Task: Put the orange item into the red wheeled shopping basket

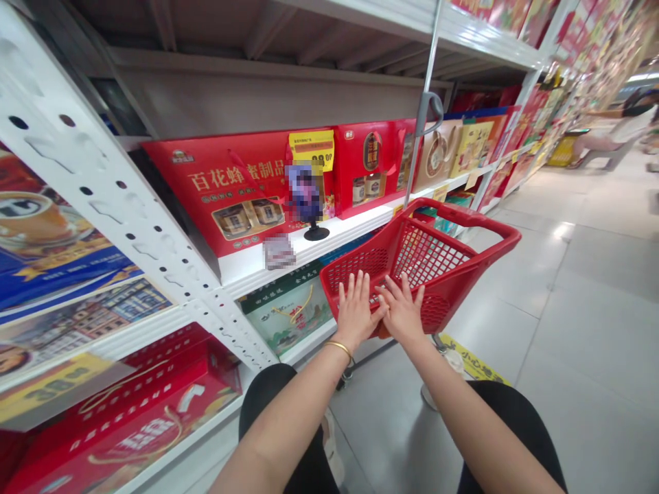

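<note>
Both hands are stretched out in front of a red plastic shopping basket (453, 288). My left hand (356, 312), with a gold bangle at the wrist, has its fingers spread and palm down at the basket's near left side. Beside it my right hand (404, 309) is spread the same way, the thumbs close together or touching. Neither hand holds anything. Whether the fingers touch the basket I cannot tell. On the shelf behind stands a small phone-like item on a black round stand (316, 233), its face blurred. A small blurred item (279, 252) lies left of it.
Red honey gift boxes (206, 165) line the white shelf (247, 264). A green gift box (288, 319) stands below. A metal pole (425, 82) rises by the basket. A yellow floor sign (478, 363) lies at right. Far off, a person (625, 127) sits in the aisle.
</note>
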`<state>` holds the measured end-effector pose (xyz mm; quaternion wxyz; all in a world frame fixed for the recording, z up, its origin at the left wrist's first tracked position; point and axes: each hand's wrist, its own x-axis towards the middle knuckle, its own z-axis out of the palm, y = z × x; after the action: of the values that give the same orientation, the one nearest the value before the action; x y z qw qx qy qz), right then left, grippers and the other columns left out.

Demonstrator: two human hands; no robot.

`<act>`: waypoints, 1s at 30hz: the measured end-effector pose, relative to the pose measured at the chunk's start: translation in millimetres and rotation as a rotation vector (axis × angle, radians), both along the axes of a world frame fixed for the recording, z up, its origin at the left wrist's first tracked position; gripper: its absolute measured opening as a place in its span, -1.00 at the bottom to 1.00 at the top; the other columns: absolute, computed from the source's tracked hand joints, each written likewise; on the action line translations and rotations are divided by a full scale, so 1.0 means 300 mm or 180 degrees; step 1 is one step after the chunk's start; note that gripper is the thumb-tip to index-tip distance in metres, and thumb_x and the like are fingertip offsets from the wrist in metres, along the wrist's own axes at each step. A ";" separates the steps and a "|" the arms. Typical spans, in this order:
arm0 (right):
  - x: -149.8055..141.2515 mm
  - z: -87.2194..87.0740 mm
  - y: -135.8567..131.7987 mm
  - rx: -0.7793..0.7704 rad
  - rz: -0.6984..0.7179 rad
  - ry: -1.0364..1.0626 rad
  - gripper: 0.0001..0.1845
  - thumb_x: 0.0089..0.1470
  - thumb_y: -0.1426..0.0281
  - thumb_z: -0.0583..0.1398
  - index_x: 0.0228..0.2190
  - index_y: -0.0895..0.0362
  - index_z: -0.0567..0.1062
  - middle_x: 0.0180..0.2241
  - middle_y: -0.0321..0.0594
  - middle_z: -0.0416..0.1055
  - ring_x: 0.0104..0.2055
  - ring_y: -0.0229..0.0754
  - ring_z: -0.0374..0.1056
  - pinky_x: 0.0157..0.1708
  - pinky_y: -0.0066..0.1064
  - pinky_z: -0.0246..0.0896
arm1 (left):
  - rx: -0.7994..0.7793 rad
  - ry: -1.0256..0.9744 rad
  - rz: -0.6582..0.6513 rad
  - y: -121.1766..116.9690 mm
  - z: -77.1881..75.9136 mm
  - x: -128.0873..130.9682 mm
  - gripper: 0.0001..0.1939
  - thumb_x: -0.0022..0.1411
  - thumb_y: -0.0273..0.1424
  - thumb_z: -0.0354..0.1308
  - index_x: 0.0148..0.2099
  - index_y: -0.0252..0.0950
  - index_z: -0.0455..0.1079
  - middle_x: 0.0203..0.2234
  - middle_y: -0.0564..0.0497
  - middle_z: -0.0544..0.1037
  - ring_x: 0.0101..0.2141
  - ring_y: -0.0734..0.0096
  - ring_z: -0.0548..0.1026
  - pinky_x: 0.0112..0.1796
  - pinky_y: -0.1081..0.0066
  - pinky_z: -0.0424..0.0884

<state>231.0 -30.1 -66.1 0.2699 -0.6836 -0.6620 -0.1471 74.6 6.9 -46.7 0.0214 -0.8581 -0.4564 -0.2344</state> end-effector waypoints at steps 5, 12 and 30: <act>0.154 0.047 0.029 -0.0020 -0.0329 -0.0086 -0.52 0.46 0.24 -0.02 0.14 -0.10 0.62 0.41 -0.23 0.32 0.57 0.16 -0.09 0.44 0.51 -0.60 | 0.0028 -0.0004 -0.0015 0.001 -0.007 -0.007 -0.04 0.50 0.20 -0.16 0.65 -0.27 -0.28 0.59 -0.19 -0.09 0.56 -0.04 -0.15 0.46 -0.24 -0.10; 0.255 0.068 0.059 0.0294 -0.0985 0.0165 -0.49 0.46 0.20 -0.03 0.11 0.05 0.63 0.49 -0.10 0.15 0.59 0.31 -0.26 0.40 0.61 -0.56 | -0.0037 -0.0041 -0.0088 0.000 -0.005 -0.010 -0.03 0.50 0.23 -0.23 0.65 -0.30 -0.25 0.59 -0.16 -0.11 0.56 0.00 -0.21 0.48 -0.19 -0.17; 0.127 0.044 0.037 0.0178 -0.0740 0.0203 -0.52 0.48 0.21 -0.01 0.08 0.00 0.65 0.48 -0.16 0.19 0.60 0.23 -0.22 0.42 0.56 -0.53 | 0.0022 0.0049 -0.0079 0.004 -0.011 -0.005 -0.03 0.50 0.21 -0.19 0.64 -0.34 -0.22 0.59 -0.17 -0.12 0.56 -0.03 -0.19 0.47 -0.24 -0.15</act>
<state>269.2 -19.1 -53.0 0.2909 -0.7523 -0.5650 -0.1739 73.2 8.2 -49.9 0.0249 -0.8654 -0.4447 -0.2296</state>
